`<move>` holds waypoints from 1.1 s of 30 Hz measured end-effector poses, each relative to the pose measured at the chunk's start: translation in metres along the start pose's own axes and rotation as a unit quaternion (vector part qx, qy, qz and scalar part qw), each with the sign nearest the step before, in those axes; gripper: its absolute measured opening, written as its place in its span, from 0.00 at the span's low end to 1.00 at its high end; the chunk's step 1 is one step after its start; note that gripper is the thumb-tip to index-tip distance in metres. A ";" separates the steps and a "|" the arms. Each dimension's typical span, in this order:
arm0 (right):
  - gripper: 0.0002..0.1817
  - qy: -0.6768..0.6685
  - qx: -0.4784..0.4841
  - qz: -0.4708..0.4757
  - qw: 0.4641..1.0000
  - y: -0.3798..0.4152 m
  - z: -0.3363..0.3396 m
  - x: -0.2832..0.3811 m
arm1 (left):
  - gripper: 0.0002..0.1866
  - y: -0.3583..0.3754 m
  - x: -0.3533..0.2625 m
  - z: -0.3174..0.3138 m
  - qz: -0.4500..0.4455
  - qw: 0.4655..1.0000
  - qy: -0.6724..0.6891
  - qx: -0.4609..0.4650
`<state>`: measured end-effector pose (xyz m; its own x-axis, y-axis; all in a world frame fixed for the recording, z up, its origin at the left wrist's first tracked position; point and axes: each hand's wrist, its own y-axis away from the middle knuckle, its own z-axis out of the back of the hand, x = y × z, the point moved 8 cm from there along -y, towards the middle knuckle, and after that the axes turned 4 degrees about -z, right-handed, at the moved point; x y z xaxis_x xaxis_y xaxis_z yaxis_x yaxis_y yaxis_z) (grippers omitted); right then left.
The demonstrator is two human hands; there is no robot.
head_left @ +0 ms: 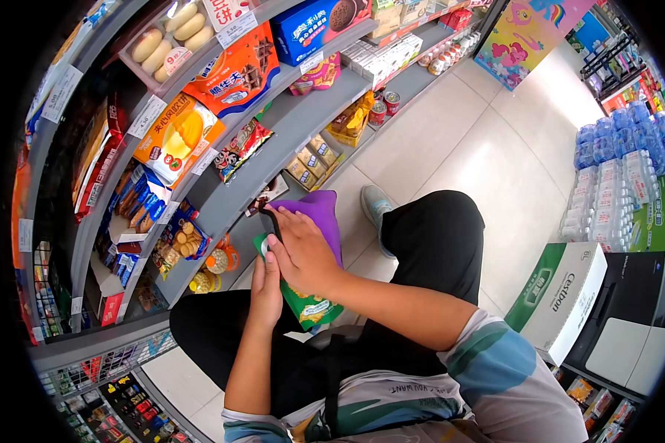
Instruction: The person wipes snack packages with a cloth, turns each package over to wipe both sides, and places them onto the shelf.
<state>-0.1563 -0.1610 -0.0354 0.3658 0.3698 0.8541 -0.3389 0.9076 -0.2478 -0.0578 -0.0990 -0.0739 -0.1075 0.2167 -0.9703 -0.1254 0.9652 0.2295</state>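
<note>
Both hands meet above the lap, close to the shelf edge. My left hand (pixel 267 289) lies against the green snack bag (pixel 308 308), its fingers pointing up and touching the other hand. My right hand (pixel 303 251) lies flat across the upper part of the bags, fingers stretched and close together. A purple bag (pixel 324 214) shows behind and to the right of my right hand. A dark edge is visible at its fingertips. The palms are hidden, as is much of the green bag.
Curved grey shelves (pixel 303 111) with packaged snacks fill the left. Bottled water packs (pixel 606 199) and a Cestbon box (pixel 558 295) stand at the right. Tiled floor (pixel 458 148) runs between them. My bent knees flank the hands.
</note>
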 end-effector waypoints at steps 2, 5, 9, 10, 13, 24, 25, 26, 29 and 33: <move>0.27 0.003 -0.016 -0.005 1.000 0.000 0.002 -0.003 | 0.33 0.003 0.000 0.000 -0.006 1.000 -0.003 -0.008; 0.25 0.012 -0.018 -0.021 1.000 -0.002 0.002 -0.008 | 0.28 0.005 0.003 0.013 0.013 0.996 -0.064 -0.067; 0.25 -0.021 0.035 -0.078 0.996 -0.008 -0.005 -0.023 | 0.19 0.001 -0.002 0.031 -0.007 0.988 0.041 -0.146; 0.26 -0.008 0.042 -0.067 0.997 -0.008 -0.006 -0.022 | 0.20 0.002 0.003 0.041 0.010 0.981 0.080 -0.178; 0.28 0.007 0.037 -0.037 0.999 -0.007 -0.004 -0.014 | 0.19 0.001 0.003 0.055 0.018 0.967 0.138 -0.216; 0.28 -0.016 0.131 0.100 0.986 0.011 -0.019 0.016 | 0.22 -0.008 0.015 0.075 0.050 0.921 0.321 -0.216; 0.28 -0.017 0.132 0.100 0.986 0.013 -0.020 0.017 | 0.22 -0.009 0.016 0.075 0.051 0.921 0.321 -0.216; 0.28 -0.011 0.148 0.106 0.983 0.015 -0.024 0.019 | 0.23 -0.008 0.016 0.074 0.058 0.919 0.320 -0.223; 0.28 0.010 0.171 0.134 0.976 0.022 -0.032 0.026 | 0.23 -0.006 0.013 0.064 0.069 0.923 0.317 -0.209; 0.29 0.053 0.163 0.180 0.969 0.027 -0.034 0.037 | 0.25 -0.007 0.008 0.048 0.048 0.938 0.316 -0.135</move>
<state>-0.1224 -0.1158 -0.0267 0.2538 0.6846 0.6833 -0.7108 0.6111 -0.3483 -0.0109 -0.0970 -0.0873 -0.6834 0.0877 -0.7247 -0.3209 0.8556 0.4061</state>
